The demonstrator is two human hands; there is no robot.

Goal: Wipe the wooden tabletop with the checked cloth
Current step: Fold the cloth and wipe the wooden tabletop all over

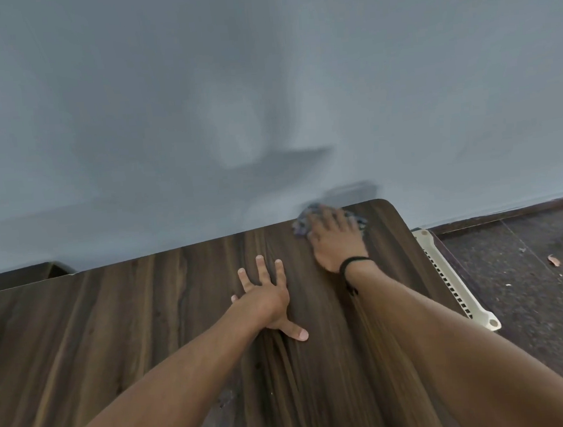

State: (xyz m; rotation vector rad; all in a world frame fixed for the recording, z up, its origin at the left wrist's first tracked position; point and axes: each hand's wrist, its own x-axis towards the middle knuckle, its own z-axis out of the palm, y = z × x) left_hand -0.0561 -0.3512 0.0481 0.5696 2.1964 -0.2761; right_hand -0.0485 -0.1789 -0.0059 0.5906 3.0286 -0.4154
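The dark wooden tabletop (131,324) fills the lower part of the view and butts against a wall. My right hand (337,239) lies flat on the checked cloth (302,223), a bluish bunched rag at the table's far right corner; most of the cloth is hidden under the hand, and both are blurred. A black band circles that wrist. My left hand (266,296) rests flat on the bare wood near the middle, fingers spread, holding nothing.
A grey-blue wall (265,97) rises directly behind the table. A cream slotted plastic panel (451,278) leans along the table's right edge. Dark speckled floor (528,279) with bits of debris lies to the right. A dark box corner (50,267) shows at the far left.
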